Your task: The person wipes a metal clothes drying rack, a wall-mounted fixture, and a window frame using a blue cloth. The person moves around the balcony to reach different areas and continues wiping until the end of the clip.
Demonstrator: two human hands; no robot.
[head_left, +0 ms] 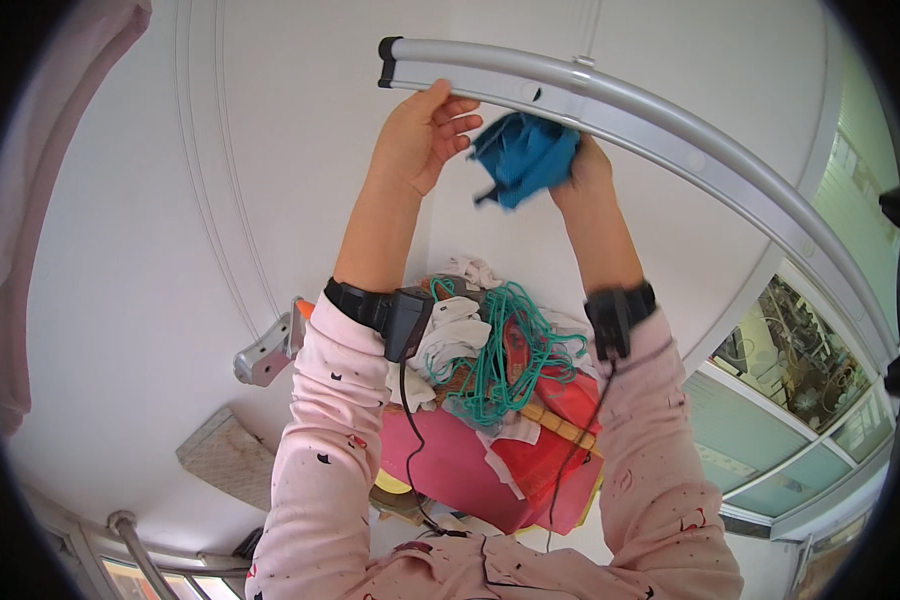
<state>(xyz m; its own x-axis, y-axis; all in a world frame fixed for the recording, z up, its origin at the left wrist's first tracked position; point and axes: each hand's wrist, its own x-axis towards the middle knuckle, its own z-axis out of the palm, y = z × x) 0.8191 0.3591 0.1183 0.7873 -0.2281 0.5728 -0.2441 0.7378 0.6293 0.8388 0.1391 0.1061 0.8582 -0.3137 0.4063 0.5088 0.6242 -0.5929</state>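
A long silver clothes-drying rail (630, 98) curves across the top of the view, with a black cap on its left end. My left hand (427, 138) is raised to its lower edge close to that cap. The thumb touches the rail, and the other fingers are loosely bent and apart, with nothing between them. Just below the rail, my right hand (588, 172) grips a crumpled blue cloth (526, 160) that hangs toward the left. The cloth and the rail partly hide the fingers of this hand. Black bands with small devices and cables wrap both wrists.
Below my arms lies a pile of green plastic hangers (510, 350), white cloths (452, 335) and red bags (555, 440). Thin cables (232, 160) run down the left wall to a grey bracket (262, 362). A pink curtain (55, 150) hangs at far left; windows (795, 350) stand at right.
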